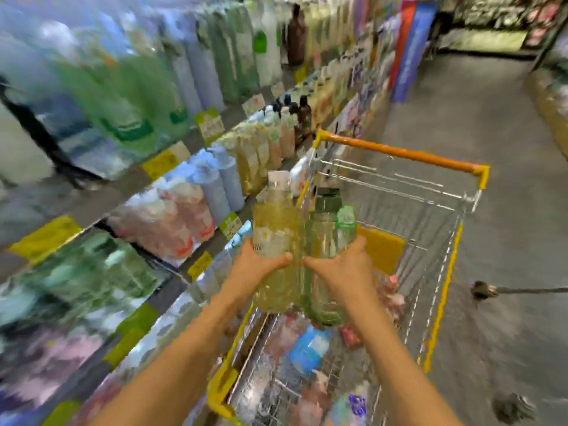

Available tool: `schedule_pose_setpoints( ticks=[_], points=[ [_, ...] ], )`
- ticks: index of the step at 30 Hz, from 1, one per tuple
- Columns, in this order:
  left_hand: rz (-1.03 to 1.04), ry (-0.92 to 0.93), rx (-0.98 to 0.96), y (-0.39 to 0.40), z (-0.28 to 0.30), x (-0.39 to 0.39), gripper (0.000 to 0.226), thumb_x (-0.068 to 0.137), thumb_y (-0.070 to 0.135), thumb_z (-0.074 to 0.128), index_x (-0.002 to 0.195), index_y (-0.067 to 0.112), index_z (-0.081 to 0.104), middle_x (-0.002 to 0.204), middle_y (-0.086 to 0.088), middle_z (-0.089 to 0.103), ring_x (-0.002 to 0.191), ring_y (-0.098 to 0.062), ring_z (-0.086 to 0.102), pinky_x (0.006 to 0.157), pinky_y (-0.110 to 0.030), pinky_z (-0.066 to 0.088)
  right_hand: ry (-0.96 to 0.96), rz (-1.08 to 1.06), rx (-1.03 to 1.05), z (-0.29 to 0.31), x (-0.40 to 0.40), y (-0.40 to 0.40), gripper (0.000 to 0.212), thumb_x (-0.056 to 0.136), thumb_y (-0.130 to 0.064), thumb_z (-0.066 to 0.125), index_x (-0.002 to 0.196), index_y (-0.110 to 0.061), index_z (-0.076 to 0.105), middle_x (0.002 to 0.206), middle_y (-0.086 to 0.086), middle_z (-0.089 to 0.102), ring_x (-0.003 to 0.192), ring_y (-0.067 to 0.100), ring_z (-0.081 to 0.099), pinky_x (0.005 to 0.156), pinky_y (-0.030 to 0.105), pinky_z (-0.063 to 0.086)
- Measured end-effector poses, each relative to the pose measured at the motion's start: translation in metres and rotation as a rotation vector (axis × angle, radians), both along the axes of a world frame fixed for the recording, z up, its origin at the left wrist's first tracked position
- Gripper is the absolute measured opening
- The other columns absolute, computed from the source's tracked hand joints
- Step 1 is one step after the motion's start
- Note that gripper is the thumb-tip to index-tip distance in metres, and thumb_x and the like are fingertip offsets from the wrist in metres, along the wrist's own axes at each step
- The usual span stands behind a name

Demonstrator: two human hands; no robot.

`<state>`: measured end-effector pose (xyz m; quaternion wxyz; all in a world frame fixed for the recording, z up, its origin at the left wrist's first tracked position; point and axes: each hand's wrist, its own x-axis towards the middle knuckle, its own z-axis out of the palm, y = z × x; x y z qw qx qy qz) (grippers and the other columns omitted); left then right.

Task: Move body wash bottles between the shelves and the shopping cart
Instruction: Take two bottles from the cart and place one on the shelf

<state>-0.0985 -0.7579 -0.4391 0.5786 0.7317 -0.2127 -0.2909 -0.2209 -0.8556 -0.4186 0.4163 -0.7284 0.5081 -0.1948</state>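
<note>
Store aisle, shelves (190,167) left, cart (402,155) right. Left hand (258,262) clamped on yellow bottle (273,229), right hand (341,265) on green bottle (329,238), both above cart's near-left rim. Direction unclear; keep upright, set down one at a time.

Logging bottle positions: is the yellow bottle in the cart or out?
Out. The left hand holds the yellow bottle up above the cart, beside a green bottle in the right hand.
</note>
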Motion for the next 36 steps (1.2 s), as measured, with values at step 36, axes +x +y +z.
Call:
schedule_pose_setpoints(
  ticks=[36],
  points=[
    [0.741,-0.244,0.08,0.346,0.038,-0.026,0.077,0.059,0.017,0.089,0.115,0.036,0.04,0.111,0.012,0.059,0.097,0.004,0.059,0.077,-0.015,0.051,-0.264,0.92,0.21,0.026,0.079,0.27,0.102,0.067,-0.02,0.085,0.142,-0.013,0.016,0.146,0.011,0.034,0.131,0.025,0.038,0.099,0.031,0.037]
  ],
)
